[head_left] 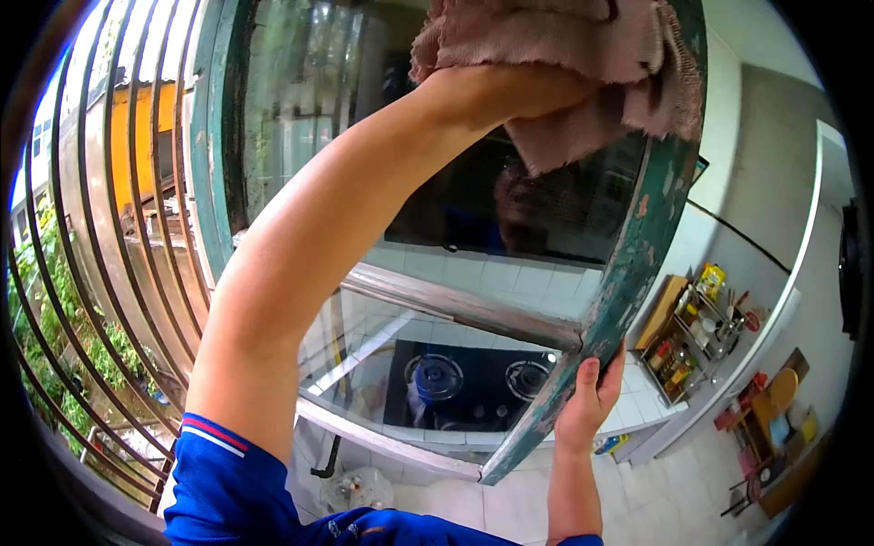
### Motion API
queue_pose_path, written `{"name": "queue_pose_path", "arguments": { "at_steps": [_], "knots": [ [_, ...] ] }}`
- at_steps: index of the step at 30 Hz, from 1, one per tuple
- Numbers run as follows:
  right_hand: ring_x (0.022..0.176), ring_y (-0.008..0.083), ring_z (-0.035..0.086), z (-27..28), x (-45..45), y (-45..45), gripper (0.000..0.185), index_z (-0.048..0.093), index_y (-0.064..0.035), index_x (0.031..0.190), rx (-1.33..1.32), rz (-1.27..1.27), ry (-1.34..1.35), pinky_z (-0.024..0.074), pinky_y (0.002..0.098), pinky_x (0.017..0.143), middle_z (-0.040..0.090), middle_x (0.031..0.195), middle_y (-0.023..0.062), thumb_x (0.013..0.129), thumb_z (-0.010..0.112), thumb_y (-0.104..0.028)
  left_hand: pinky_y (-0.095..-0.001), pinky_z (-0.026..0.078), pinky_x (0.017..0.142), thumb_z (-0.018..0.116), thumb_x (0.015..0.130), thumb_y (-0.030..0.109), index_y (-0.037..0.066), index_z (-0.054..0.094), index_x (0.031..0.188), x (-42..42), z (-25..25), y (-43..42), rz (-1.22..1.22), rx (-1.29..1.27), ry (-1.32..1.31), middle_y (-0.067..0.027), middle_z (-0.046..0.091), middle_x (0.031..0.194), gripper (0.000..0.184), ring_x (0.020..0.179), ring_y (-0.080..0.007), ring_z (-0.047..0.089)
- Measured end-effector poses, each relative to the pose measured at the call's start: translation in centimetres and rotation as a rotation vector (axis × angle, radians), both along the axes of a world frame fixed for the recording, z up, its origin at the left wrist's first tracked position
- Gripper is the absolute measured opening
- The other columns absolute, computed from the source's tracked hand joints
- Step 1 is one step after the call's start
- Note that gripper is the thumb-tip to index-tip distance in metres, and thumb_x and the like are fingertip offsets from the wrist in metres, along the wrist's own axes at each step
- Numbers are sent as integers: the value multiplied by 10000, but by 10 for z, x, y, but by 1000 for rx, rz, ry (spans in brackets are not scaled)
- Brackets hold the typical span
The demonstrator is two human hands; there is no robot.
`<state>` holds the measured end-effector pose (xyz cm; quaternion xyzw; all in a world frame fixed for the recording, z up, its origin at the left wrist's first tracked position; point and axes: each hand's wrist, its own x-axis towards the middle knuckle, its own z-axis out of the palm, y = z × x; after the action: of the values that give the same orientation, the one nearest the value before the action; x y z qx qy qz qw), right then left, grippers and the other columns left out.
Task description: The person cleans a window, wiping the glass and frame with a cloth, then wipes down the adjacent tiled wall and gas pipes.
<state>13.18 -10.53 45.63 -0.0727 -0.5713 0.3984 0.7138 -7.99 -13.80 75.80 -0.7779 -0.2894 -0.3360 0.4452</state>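
Observation:
A brownish-pink cloth (583, 45) lies bunched against the upper glass pane (437, 200) of a window with a worn green wooden frame (637, 237). My left hand (546, 89) is at the cloth, its fingers hidden beneath the folds, with the bare arm stretched up across the pane. Lower down, my right hand (590, 396) grips the frame's outer edge, thumb on the near face and fingers round the far side. A pale wooden crossbar (455, 308) separates the upper pane from the lower one.
Metal window bars (137, 237) stand at the left, with plants outside. Through the lower pane shows a black gas stove (464, 387). At the right are a rack of bottles (678, 364), a tiled counter (637, 409) and shelves of kitchen items (760, 437).

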Motion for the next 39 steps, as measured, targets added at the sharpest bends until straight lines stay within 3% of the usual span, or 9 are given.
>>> {"name": "queue_pose_path", "arguments": {
  "at_steps": [2, 7, 12, 17, 25, 28, 31, 37, 39],
  "knots": [
    [1215, 173, 441, 0, 1, 2, 725, 287, 67, 1460, 17, 52, 0, 317, 294, 1061, 449, 1386, 99, 951, 635, -315, -349, 306, 1112, 507, 932, 290, 73, 432, 1401, 1, -10, -10, -22, 32, 14, -129, 490, 1375, 522, 1293, -218, 456],
    [1178, 167, 469, -1, -1, 4, 666, 347, 57, 1433, 20, -6, 18, 334, 295, 1043, 494, 1331, 96, 958, 621, -321, -375, 331, 1100, 577, 872, 368, 102, 499, 1352, -10, -89, -46, 359, 94, 119, -112, 507, 1370, 553, 1267, -233, 476],
    [1200, 185, 459, 6, -2, -2, 675, 344, 69, 1433, 50, -45, -20, 317, 301, 1060, 478, 1359, 110, 968, 597, -350, -389, 310, 1138, 631, 839, 382, 104, 530, 1337, -14, -41, -28, 655, 96, -24, -101, 482, 1413, 579, 1314, -252, 442],
    [1207, 181, 453, 4, -1, 0, 687, 344, 65, 1435, 64, -49, -33, 317, 299, 1060, 478, 1358, 105, 961, 607, -358, -386, 303, 1147, 620, 849, 353, 94, 526, 1341, -11, -13, -5, 480, 195, -17, -105, 482, 1413, 564, 1320, -254, 435],
    [1255, 214, 435, -4, 1, 8, 622, 316, 70, 1448, -5, -118, -51, 303, 322, 1082, 435, 1417, 141, 978, 558, -258, -374, 297, 1150, 576, 882, 289, 72, 504, 1355, -43, -123, -32, 379, 124, 166, -117, 492, 1396, 525, 1315, -250, 433],
    [1212, 211, 452, -1, -1, 5, 649, 321, 68, 1442, 14, -64, -21, 313, 325, 1067, 454, 1373, 127, 978, 570, -311, -360, 272, 1160, 526, 907, 186, 63, 495, 1347, -64, -119, -44, 253, -134, 181, -144, 506, 1362, 458, 1303, -276, 433],
    [1221, 203, 448, -4, 2, 10, 643, 329, 61, 1439, 19, -24, -29, 310, 321, 1069, 451, 1381, 116, 983, 570, -323, -395, 406, 1058, 519, 883, 195, 67, 568, 1235, -86, -78, -47, 1016, -313, 102, -103, 646, 1151, 378, 1134, -266, 586],
    [1203, 207, 457, -2, 0, 8, 616, 362, 19, 1435, -13, -95, -29, 330, 329, 1043, 476, 1366, 106, 981, 579, -336, -333, 347, 1117, 462, 995, 266, 238, 464, 1418, -206, -46, -81, 946, 389, -26, -51, 495, 1408, 424, 1320, -194, 435],
    [1223, 218, 451, -5, 2, 10, 639, 352, 25, 1439, -16, -60, -25, 323, 334, 1054, 462, 1386, 114, 977, 582, -353, -385, 344, 1114, 434, 1009, 257, 236, 433, 1438, -193, -74, -106, 1154, 304, 40, -44, 444, 1458, 429, 1320, -243, 428]
  ]
}}
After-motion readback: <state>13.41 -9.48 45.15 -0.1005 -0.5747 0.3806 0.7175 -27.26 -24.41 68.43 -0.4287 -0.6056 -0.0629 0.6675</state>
